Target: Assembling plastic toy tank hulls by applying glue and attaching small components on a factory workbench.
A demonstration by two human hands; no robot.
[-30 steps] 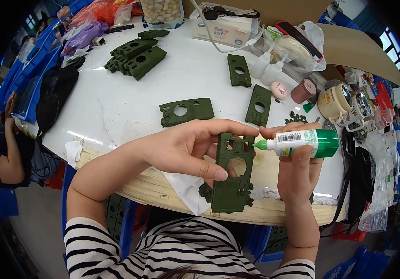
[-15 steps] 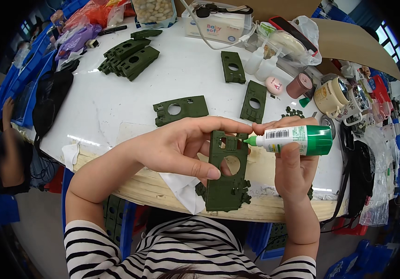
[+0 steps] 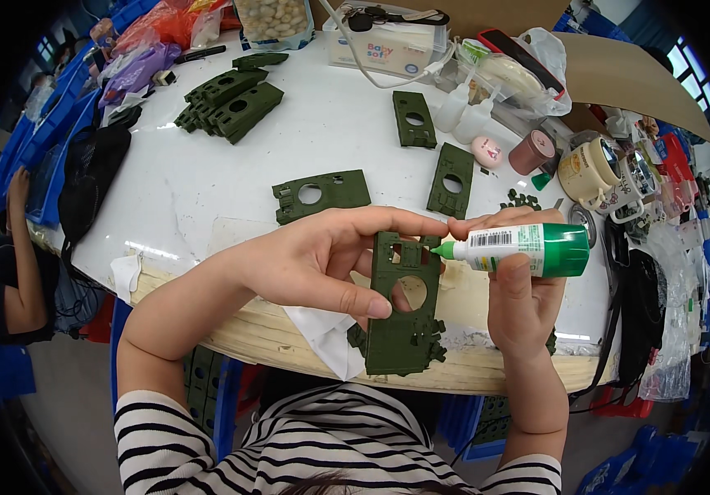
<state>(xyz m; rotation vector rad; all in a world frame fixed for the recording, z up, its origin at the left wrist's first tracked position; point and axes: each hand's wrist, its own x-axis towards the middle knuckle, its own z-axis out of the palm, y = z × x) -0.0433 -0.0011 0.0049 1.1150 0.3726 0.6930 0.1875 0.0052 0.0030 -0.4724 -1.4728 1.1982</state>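
My left hand (image 3: 322,260) grips a dark green plastic model tank hull (image 3: 400,342) upright above the table's near edge, thumb on its face beside the large round hole. Lying across my right hand (image 3: 524,305) is a white and green glue bottle (image 3: 508,249), held between thumb and fingers. Its light green nozzle touches or nearly touches the hull's upper right edge; which of the two I cannot tell. Beyond my left wrist lies another hull part (image 3: 343,191). Two more hull parts, one nearer (image 3: 452,181) and one farther (image 3: 414,120), rest beyond my hands.
Stacked hull parts (image 3: 239,107) lie at the far left. Small green pieces (image 3: 520,200) are scattered past the bottle. A beige mug (image 3: 586,169), a pink jar (image 3: 532,153) and white squeeze bottles (image 3: 475,118) crowd the right. Another person's arm (image 3: 21,256) is at the far left.
My hands, the hull and the nozzle stay almost in place; the glue bottle's back end has dipped very slightly. The other person's arm at the left has shifted a little.
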